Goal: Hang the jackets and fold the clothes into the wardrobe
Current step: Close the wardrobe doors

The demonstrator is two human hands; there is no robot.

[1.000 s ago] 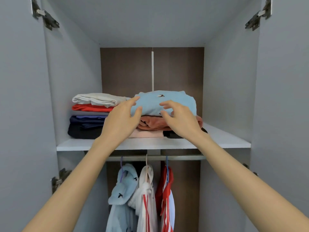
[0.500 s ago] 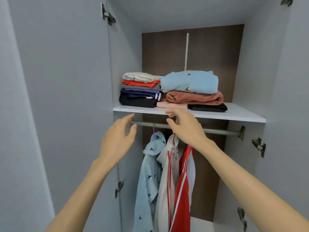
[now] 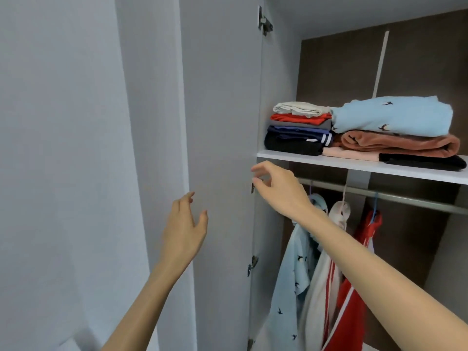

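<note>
Two piles of folded clothes lie on the white wardrobe shelf [image 3: 291,156]. A light blue folded garment with small birds [image 3: 392,117] tops the right pile, above a rust-coloured one [image 3: 400,145]. Below the shelf, a light blue jacket [image 3: 291,279], a white jacket [image 3: 320,282] and a red jacket [image 3: 354,300] hang from the rail [image 3: 405,197]. My left hand [image 3: 183,230] hovers by the edge of the open left door [image 3: 222,122], fingers relaxed and empty. My right hand [image 3: 281,188] reaches across below the shelf towards that door's inner side, fingers loosely spread, holding nothing.
A grey wall panel [image 3: 63,148] fills the left of the view. Metal hinges [image 3: 264,21] sit on the door's inner edge, one more hinge [image 3: 252,266] lower down. The wardrobe's back panel [image 3: 342,72] is dark brown.
Both hands have left the folded pile on the shelf, dropped below it and moved left towards the open door. The view has swung left.
</note>
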